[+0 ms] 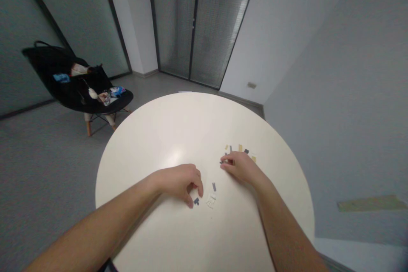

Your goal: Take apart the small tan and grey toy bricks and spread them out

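My left hand (183, 182) hovers low over the table, thumb and fingers apart. Just beside its fingertips lie small dark grey pieces (196, 201), too small to name exactly. Farther right, my right hand (239, 165) has thumb and forefinger brought together around a tiny dark piece (221, 162) at the table surface. Between the hands are a grey strip (214, 187) and a cluster of small whitish pieces (211, 201). Beyond my right hand sit several loose flat pieces, among them a tan one (240, 148) and a dark one (246, 151); the hand partly hides this group.
Everything lies on a round white table (146, 136). A black chair (63, 89) holding bags and packets stands on the left. Glass doors (191, 25) are at the back, and a white wall (318, 114) runs along the right.
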Tool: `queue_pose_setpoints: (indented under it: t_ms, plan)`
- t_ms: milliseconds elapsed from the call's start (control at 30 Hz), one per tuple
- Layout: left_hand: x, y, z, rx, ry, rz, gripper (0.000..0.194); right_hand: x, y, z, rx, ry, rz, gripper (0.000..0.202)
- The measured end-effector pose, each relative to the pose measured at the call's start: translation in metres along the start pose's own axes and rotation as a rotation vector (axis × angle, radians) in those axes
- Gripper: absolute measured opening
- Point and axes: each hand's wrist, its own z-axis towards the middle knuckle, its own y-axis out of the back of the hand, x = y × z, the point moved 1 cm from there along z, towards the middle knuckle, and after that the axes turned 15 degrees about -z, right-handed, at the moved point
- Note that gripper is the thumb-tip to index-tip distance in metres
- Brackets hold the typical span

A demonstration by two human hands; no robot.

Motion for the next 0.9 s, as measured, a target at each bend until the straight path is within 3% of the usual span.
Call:
queue_pose_setpoints:
  t_ms: [200,367,533,900]
  plan:
    - [0.000,-0.002,0.003,-0.027,-0.040,-0.005,0.013,-0.004,0.001,0.003,-0.183,-0.058,0.102,0.028]
    - [0.002,-0.003,0.003,-0.034,0.009,-0.013,0.015,-0.008,0.002,0.003,-0.301,-0.084,0.139,0.027]
    - [0.001,-0.005,0.001,-0.061,0.070,0.012,0.015,-0.011,-0.001,0.003,-0.347,-0.114,0.173,0.028]
    - [-0.005,-0.014,0.005,-0.125,0.052,0.084,0.012,-0.012,-0.002,0.003,-0.393,-0.141,0.212,0.029]
